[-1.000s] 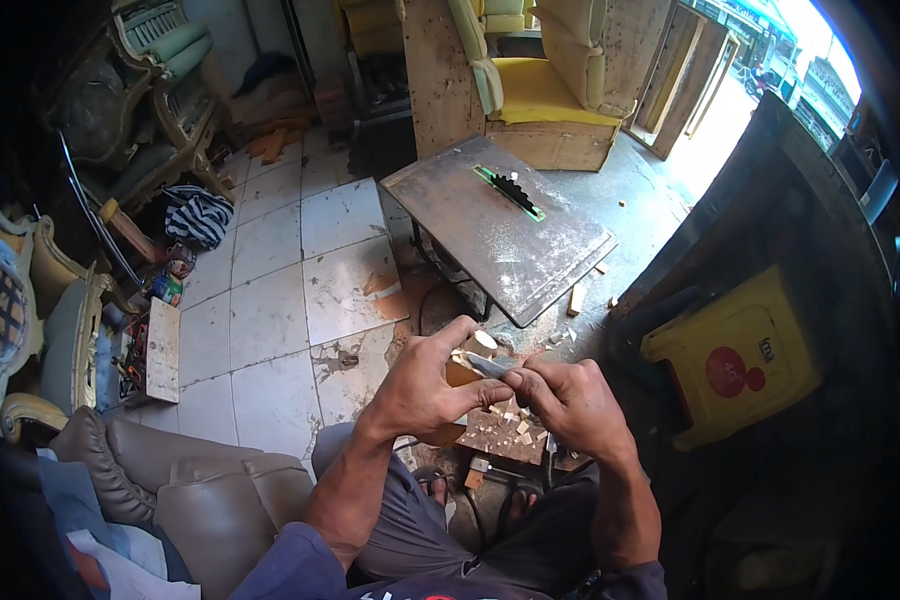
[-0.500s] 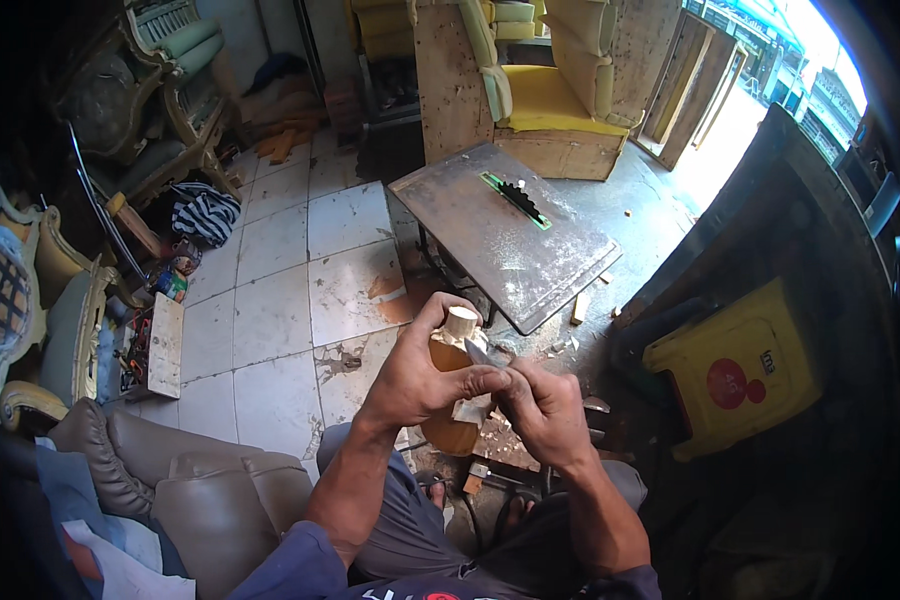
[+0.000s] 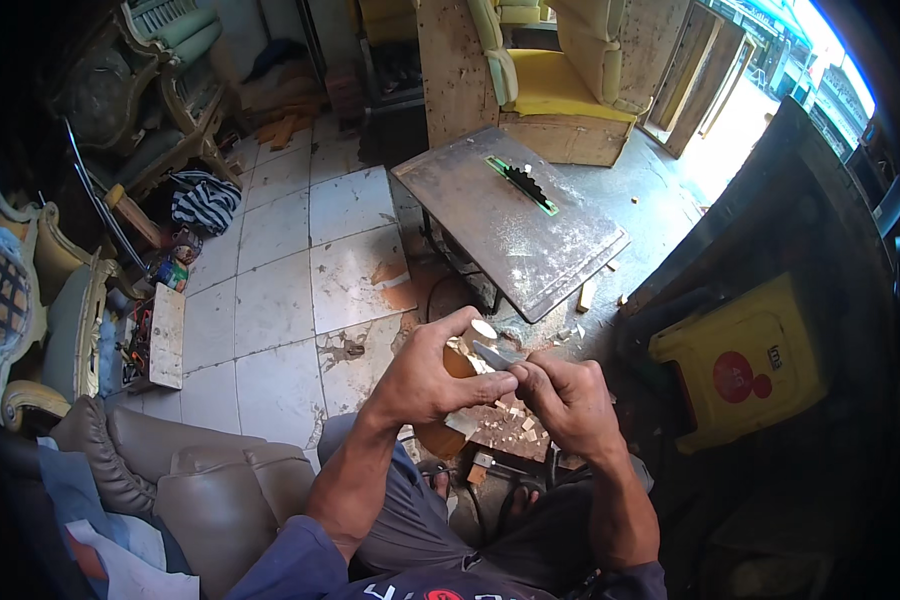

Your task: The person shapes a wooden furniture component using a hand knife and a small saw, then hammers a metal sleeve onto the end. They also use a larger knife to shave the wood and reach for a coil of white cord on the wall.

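My left hand [image 3: 420, 375] is wrapped round a rounded, brown wooden piece [image 3: 442, 438]. A pale, freshly cut peg end [image 3: 484, 330] sticks up out of its top, between thumb and forefinger. My right hand [image 3: 575, 402] is closed on a knife whose grey blade [image 3: 492, 356] points left and lies against or close to the wood just below the peg. The handle is hidden in the fingers. My left thumb reaches across to the blade by the right fingers. Wood chips [image 3: 518, 422] lie on a board below the hands.
Ahead stands a table saw [image 3: 470, 215] with its toothed blade [image 3: 523, 187] raised. A yellow plastic stool [image 3: 745, 365] is at the right. To the left are a box of tools [image 3: 155, 340] and carved chair frames [image 3: 65, 310]. A yellow-seated chair [image 3: 560, 90] stands behind the saw.
The wooden piece has tipped, so its peg end leans further right. The knife blade shows more of its flat side. Both hands keep their hold.
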Action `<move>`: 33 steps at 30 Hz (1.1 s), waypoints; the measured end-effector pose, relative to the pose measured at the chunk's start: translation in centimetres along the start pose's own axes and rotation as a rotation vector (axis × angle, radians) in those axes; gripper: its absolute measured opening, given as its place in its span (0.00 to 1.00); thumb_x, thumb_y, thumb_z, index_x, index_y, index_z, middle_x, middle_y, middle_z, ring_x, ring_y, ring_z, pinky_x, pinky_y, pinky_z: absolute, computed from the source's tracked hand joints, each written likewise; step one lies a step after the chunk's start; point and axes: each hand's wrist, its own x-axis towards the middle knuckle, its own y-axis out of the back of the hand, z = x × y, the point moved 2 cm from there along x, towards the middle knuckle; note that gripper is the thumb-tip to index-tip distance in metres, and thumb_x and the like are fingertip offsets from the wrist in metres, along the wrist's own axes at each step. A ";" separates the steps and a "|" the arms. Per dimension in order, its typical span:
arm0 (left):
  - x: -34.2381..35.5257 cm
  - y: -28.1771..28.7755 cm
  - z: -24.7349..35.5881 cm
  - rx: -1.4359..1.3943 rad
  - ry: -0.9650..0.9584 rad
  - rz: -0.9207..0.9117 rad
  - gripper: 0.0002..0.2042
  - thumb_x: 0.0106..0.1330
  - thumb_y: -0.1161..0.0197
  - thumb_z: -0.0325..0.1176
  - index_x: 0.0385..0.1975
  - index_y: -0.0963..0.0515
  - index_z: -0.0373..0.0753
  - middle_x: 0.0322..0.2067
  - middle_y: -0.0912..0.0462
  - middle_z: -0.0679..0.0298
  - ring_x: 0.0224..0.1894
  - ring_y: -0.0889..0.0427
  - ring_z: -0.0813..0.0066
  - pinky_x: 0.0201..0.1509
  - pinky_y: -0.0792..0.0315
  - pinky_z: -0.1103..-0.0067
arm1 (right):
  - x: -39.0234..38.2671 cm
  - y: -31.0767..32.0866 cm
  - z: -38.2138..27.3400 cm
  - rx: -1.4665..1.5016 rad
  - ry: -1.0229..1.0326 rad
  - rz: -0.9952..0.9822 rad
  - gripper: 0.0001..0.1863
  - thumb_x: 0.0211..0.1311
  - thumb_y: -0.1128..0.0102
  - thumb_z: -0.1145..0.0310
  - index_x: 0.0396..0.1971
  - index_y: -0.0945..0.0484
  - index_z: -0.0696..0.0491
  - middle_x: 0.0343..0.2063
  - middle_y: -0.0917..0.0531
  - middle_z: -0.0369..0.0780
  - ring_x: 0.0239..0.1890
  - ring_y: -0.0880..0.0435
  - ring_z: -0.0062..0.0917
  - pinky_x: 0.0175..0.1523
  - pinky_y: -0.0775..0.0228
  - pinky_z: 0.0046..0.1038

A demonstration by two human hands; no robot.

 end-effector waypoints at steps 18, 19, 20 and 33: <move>0.1 -2.5 -2.0 -0.480 -0.212 0.317 0.32 0.63 0.22 0.49 0.55 0.33 0.36 0.41 0.21 0.66 0.43 0.22 0.81 0.50 0.26 0.82 | -0.2 -5.0 0.1 0.632 -0.089 0.179 0.25 0.70 0.31 0.69 0.60 0.31 0.56 0.37 0.18 0.35 0.38 0.18 0.14 0.43 0.25 0.18; 0.1 -2.6 -1.6 -0.443 -0.217 0.267 0.32 0.63 0.22 0.49 0.55 0.32 0.36 0.41 0.21 0.66 0.43 0.22 0.81 0.50 0.26 0.82 | -0.4 -5.2 0.2 0.625 -0.074 0.203 0.24 0.70 0.32 0.69 0.60 0.31 0.56 0.36 0.18 0.35 0.38 0.17 0.14 0.43 0.24 0.19; 0.3 -2.6 -1.3 -0.407 -0.222 0.218 0.31 0.64 0.22 0.49 0.55 0.32 0.35 0.41 0.20 0.66 0.43 0.21 0.81 0.50 0.26 0.82 | -0.7 -5.5 0.2 0.618 -0.060 0.227 0.23 0.71 0.33 0.69 0.60 0.32 0.56 0.35 0.18 0.34 0.39 0.17 0.14 0.43 0.24 0.20; 0.0 0.3 -0.9 0.012 -0.173 -0.028 0.30 0.57 0.16 0.46 0.52 0.24 0.35 0.38 0.15 0.65 0.43 0.21 0.81 0.50 0.24 0.77 | -0.1 -0.2 -0.2 0.169 -0.064 -0.217 0.15 0.80 0.48 0.62 0.39 0.18 0.57 0.17 0.22 0.38 0.20 0.23 0.22 0.30 0.32 0.30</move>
